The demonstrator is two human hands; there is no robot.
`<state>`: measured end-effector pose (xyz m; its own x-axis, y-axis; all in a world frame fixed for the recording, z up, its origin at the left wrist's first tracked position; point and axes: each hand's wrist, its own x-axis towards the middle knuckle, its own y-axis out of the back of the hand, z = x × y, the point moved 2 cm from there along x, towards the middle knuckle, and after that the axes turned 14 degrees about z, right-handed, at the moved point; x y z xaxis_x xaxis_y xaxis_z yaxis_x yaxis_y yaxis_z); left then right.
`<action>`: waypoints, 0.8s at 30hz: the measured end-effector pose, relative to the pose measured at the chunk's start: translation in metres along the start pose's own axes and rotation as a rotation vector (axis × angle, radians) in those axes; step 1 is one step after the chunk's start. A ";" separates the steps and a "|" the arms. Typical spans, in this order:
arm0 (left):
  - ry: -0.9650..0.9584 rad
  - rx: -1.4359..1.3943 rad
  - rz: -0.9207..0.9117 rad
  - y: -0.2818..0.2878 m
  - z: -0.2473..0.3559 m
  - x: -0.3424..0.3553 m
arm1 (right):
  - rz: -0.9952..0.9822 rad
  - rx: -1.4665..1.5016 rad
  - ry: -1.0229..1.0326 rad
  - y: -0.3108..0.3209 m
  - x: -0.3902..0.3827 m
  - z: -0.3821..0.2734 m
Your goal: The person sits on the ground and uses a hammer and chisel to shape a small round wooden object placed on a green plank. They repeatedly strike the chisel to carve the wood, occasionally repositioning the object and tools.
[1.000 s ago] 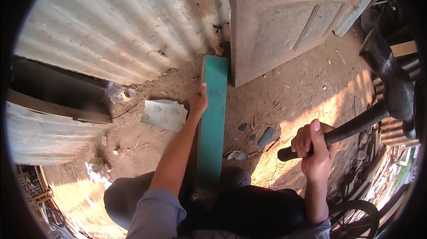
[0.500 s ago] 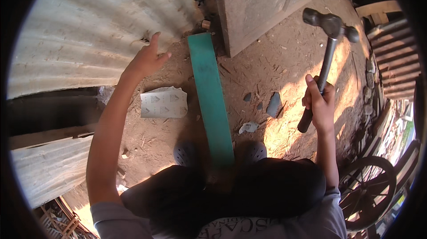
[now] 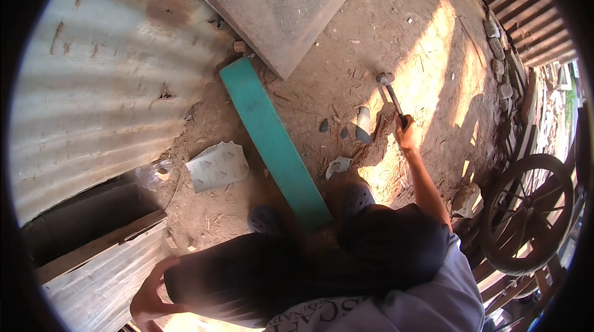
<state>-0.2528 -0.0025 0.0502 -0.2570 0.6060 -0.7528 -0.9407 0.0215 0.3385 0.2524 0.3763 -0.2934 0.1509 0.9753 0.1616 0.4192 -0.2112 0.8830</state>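
In my right hand (image 3: 408,134) I grip the dark handle of a ball-peen hammer (image 3: 394,98). Its metal head is low, over or on the dirt; I cannot tell whether it touches. My left hand (image 3: 150,295) is at the side of my left knee, its thumb and fingers apart and nothing in it. A long green-painted board (image 3: 269,131) lies slantwise on the ground before me, its near end between my feet. To the left of it lies a torn piece of printed white paper (image 3: 216,166).
A wooden door panel (image 3: 288,54) stands just past the board's far end. Corrugated metal sheeting (image 3: 105,85) runs along the left. Small dark stones (image 3: 363,124) and a white scrap (image 3: 338,166) lie right of the board. A spoked wheel (image 3: 527,208) leans among wood at right.
My right hand has lowered the hammer from its raised position toward the ground. My left hand has gone from reaching beside the board back to my knee. The view has turned.
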 end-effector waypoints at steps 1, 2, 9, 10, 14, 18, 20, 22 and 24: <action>0.019 0.015 0.129 -0.009 -0.002 -0.008 | 0.039 0.009 0.105 -0.005 0.002 0.000; 0.035 0.031 0.250 -0.018 -0.006 -0.010 | 0.081 0.010 0.206 -0.008 0.005 0.005; -0.061 0.219 0.717 -0.031 0.004 -0.006 | -0.178 0.241 0.295 -0.010 -0.003 -0.053; -0.062 0.252 0.840 -0.032 0.014 -0.002 | -0.190 0.156 0.427 -0.013 -0.002 -0.062; -0.430 0.232 0.810 -0.066 0.084 0.025 | -0.332 -0.214 0.628 -0.037 0.003 -0.070; -0.715 0.240 0.616 -0.094 0.144 0.052 | -0.366 -0.340 0.711 -0.042 0.004 -0.077; -0.797 0.272 0.627 -0.095 0.168 0.053 | -0.391 -0.373 0.705 -0.040 0.006 -0.082; -0.836 0.318 0.647 -0.090 0.180 0.052 | -0.396 -0.369 0.670 -0.039 0.007 -0.085; -0.894 0.346 0.644 -0.086 0.187 0.058 | -0.412 -0.370 0.634 -0.037 0.005 -0.079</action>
<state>-0.1448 0.1795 0.0834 -0.2886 0.9275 0.2377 -0.5456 -0.3633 0.7552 0.1671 0.3945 -0.2901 -0.5279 0.8449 -0.0863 -0.0068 0.0974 0.9952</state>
